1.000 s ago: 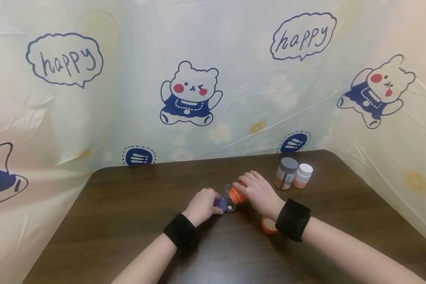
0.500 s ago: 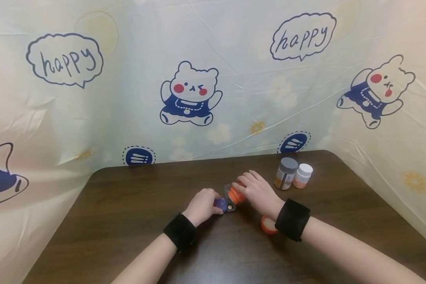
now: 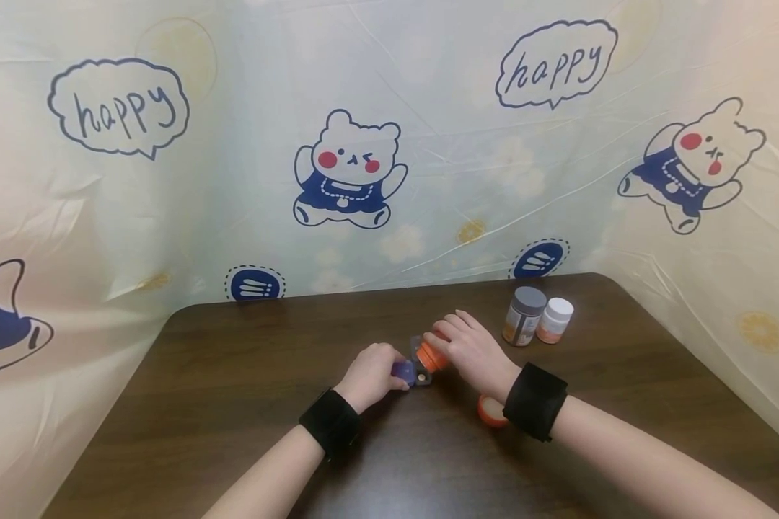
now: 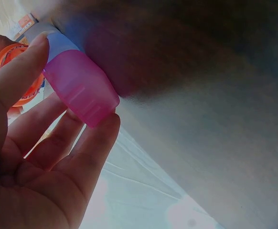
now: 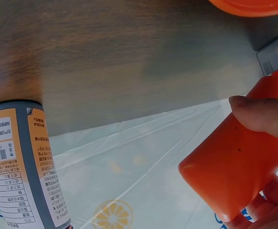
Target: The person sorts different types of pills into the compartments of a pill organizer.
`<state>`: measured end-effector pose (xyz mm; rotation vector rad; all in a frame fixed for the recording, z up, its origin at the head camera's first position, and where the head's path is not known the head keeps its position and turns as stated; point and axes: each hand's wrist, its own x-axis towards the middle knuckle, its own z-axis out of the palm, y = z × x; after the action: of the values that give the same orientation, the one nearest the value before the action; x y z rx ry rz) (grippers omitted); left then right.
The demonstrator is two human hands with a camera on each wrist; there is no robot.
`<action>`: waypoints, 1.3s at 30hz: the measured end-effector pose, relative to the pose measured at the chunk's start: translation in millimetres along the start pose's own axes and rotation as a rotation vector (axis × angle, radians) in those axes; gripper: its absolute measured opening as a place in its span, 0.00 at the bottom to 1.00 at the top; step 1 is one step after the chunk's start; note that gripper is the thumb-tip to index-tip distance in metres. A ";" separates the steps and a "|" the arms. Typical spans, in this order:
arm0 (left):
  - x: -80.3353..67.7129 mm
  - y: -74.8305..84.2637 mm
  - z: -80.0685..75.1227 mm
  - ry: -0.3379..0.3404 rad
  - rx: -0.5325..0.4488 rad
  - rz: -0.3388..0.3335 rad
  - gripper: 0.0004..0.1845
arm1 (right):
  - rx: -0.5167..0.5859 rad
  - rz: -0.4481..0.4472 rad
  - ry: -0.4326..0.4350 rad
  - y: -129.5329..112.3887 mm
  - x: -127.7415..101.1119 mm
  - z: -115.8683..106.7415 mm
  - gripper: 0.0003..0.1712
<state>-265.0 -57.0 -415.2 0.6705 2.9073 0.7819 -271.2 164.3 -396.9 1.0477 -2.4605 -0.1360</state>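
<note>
In the head view my left hand (image 3: 370, 376) pinches a small pill box (image 3: 402, 372) between thumb and fingers, low over the table. The left wrist view shows its pink and blue sections (image 4: 84, 88) side by side. A clear greyish compartment of it sticks out to the right, with a small pale tablet (image 3: 421, 378) in it. My right hand (image 3: 474, 349) grips an orange pill bottle (image 5: 239, 148), tilted with its uncapped mouth down toward that compartment. Fingers hide much of the bottle in the head view. Its orange cap (image 3: 491, 411) lies upturned beside my right wrist.
A grey-capped bottle (image 3: 524, 317) and a smaller white-capped bottle (image 3: 555, 321) stand close together at the back right of the brown table (image 3: 247, 404). A printed curtain (image 3: 441, 180) hangs behind the table's far edge and along its sides.
</note>
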 end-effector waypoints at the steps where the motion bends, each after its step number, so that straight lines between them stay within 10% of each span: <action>1: 0.0 0.2 -0.1 0.001 0.002 0.002 0.19 | -0.001 0.000 -0.002 0.0 0.1 -0.4 0.32; 18: 1.3 1.0 -0.7 0.002 0.006 0.007 0.19 | 0.007 0.006 0.028 2.6 -1.3 -0.5 0.31; 39: -1.9 0.9 -1.5 0.001 -0.023 0.002 0.19 | 0.616 0.400 -0.032 3.2 -3.6 -14.9 0.37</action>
<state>-263.2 -57.8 -413.5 0.6715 2.8941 0.8144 -264.4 170.4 -384.1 0.7376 -2.7485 0.7773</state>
